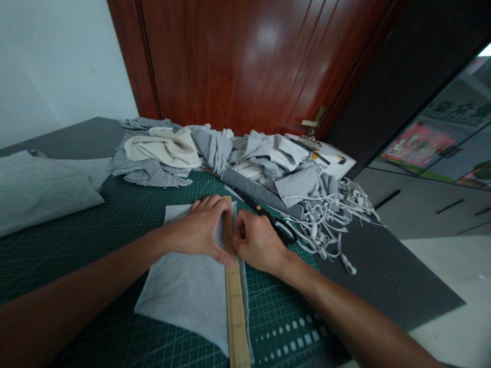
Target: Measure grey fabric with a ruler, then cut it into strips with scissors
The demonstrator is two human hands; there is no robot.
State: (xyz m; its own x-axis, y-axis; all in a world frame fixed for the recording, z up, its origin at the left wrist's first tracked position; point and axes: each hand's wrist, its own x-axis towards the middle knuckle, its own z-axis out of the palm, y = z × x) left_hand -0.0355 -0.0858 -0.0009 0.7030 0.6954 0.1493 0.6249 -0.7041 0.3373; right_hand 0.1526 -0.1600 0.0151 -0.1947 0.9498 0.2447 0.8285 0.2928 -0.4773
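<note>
A piece of grey fabric (184,296) lies flat on the green cutting mat (276,312). Along its right side runs a wooden ruler (236,306), with a narrow fabric strip showing beyond it. My left hand (197,230) is spread over the fabric, thumb and fingertips pressing at the ruler's left edge. At the ruler's right edge, my right hand (259,240) is closed with its fingers curled; whatever it may hold is hidden. Black-handled scissors (274,220) lie just beyond my right hand, partly covered by it.
Behind the hands are heaped grey cloth pieces (268,153), a cream cloth (164,148) and a tangle of thin fabric strips (322,220). More light fabric (42,189) lies at the left. A white board (337,163) sits at the back, near a wooden door (245,61).
</note>
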